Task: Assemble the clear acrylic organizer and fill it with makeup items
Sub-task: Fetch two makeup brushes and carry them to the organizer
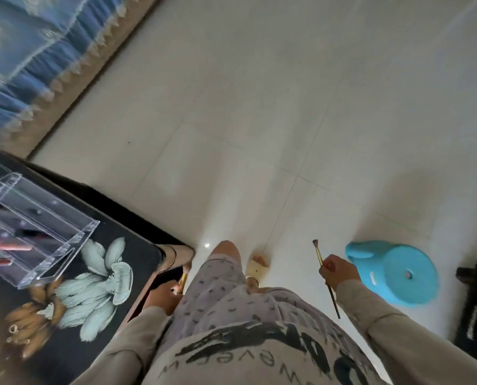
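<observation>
Organizer (73, 240), clear acrylic and already standing as an open box, sits on the black flower-printed tabletop (137, 245) at the person's left. Several pinkish and red tubes, probably lip products, lie inside it, so the assembly looks done and the filling partly done.

The person stands beside the tabletop with both hands low at the hips, each carrying 1 item, likely so that 2 go in on a single trip. The right hand (338, 270) curls its fingers round the middle of a thin long-handled makeup brush (333, 298), bristles up and away from the clothing. The left hand (162, 297), dim and partly hidden below the tabletop's edge, appears to grip a gold-handled brush (183, 280).

Both brushes are well apart from the organizer; I judge they go in next. A turquoise plastic stool (395, 276) stands on the tiled floor (259, 134).
</observation>
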A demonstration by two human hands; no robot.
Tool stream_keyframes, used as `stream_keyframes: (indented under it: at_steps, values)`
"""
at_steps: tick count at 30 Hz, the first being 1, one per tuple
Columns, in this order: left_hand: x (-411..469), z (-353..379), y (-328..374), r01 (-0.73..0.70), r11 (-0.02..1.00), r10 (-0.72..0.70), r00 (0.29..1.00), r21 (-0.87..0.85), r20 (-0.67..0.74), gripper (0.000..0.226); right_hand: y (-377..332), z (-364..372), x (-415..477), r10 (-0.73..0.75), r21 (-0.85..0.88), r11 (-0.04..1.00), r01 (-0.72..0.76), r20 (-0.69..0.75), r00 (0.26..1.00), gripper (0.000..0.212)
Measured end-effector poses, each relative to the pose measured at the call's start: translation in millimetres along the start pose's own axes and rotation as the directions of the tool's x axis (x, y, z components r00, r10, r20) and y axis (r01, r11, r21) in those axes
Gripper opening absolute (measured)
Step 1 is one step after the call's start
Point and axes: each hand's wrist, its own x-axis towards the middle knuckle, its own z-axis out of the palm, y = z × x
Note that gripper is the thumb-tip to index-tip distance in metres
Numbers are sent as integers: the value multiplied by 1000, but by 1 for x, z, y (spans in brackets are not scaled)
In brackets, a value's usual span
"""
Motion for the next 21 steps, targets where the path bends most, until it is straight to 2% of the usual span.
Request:
stream_keyframes:
  at_steps: [2,5,10,12,15,19,21]
  values:
    - [3,0,6,47,998,-46,999,-38,13,35,-21,-17,16,-48,-19,999,48,-3,999,32]
    - [10,-7,13,98,991,-99,995,-94,3,31,-53,-31,38,-88,-48,995,88,14,996,33]
    - [33,-34,32,132,970,-135,991,-205,-1,20,-104,-39,69,-92,-110,989,101,83,992,21]
    - [46,-54,37,136,965,-142,990,-223,-9,15,-127,-42,80,-98,-116,987,109,94,991,22]
    - [64,-90,43,142,959,-151,988,-245,-21,22,-166,-49,95,-93,-129,986,105,103,990,17]
    - [85,-146,46,143,926,-180,980,-349,-78,10,-219,-53,112,-134,-192,970,151,98,986,8]
    - [94,-174,44,144,907,-202,973,-395,-109,16,-247,-54,121,-151,-234,957,172,107,983,7]
